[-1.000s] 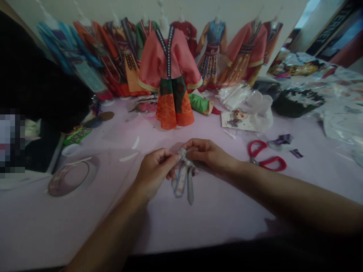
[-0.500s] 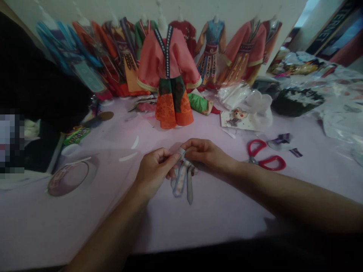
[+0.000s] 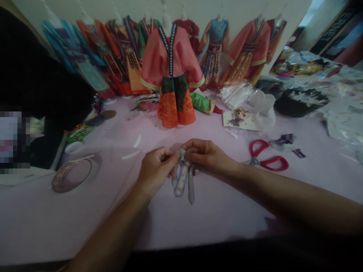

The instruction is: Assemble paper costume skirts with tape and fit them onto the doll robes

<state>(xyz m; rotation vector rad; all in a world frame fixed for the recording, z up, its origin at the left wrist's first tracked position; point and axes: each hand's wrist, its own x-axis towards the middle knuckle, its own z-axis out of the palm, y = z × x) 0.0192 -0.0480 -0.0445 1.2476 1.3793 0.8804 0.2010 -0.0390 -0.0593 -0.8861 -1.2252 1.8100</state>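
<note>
Setting: a small craft or sewing workshop for miniature costumes. Along the far edge of the pale pink tabletop stands a row of doll-sized robes on stands, with one pink-and-orange costume set forward of the row. Red-handled scissors lie toward the right edge beside purple fabric scraps; crumpled plastic bags fill the far right corner.

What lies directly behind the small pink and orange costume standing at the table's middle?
Behind the pink-and-orange doll costume, a row of similar miniature robes lines the pale wall. A green one peeks out; its lower part is hidden.
</note>
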